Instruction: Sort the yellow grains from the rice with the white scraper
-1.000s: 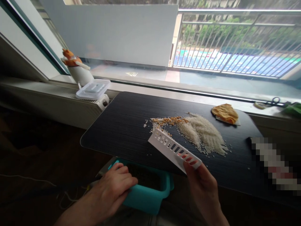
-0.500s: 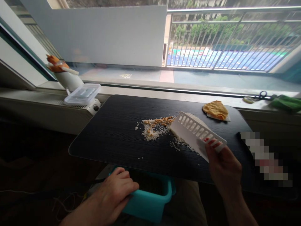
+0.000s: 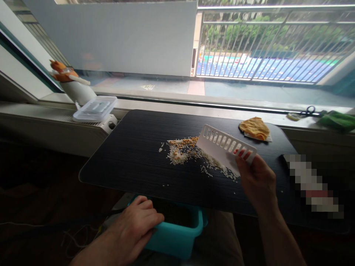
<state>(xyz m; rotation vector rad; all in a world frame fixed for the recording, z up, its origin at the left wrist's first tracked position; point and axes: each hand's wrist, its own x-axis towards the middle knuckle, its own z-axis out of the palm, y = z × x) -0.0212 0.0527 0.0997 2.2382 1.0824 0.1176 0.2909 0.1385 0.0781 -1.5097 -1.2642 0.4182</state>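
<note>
My right hand (image 3: 257,175) is closed around the lower right end of a white plastic plate (image 3: 215,151) with a row of slots along its upper edge. The plate is tilted over scattered white rice grains (image 3: 177,157) and hides part of them. Beside its left end, yellow-orange kernels (image 3: 190,141) lie mixed with the rice on the black table (image 3: 124,155). Below the table's near edge, my left hand (image 3: 138,220) grips the rim of a teal plastic bin (image 3: 172,240), fingers hooked over it. The bin's inside is too dark to make out.
A folded yellow cloth (image 3: 255,129) lies at the table's far right. A clear plastic lid (image 3: 95,109) rests on the radiator at left, by a white container with an orange top (image 3: 74,87). Scissors (image 3: 307,111) and a green cloth (image 3: 337,121) are on the sill.
My right hand has shifted the white plate up and slightly left, showing more rice along its lower edge. The left hand and the bin have stayed in place.
</note>
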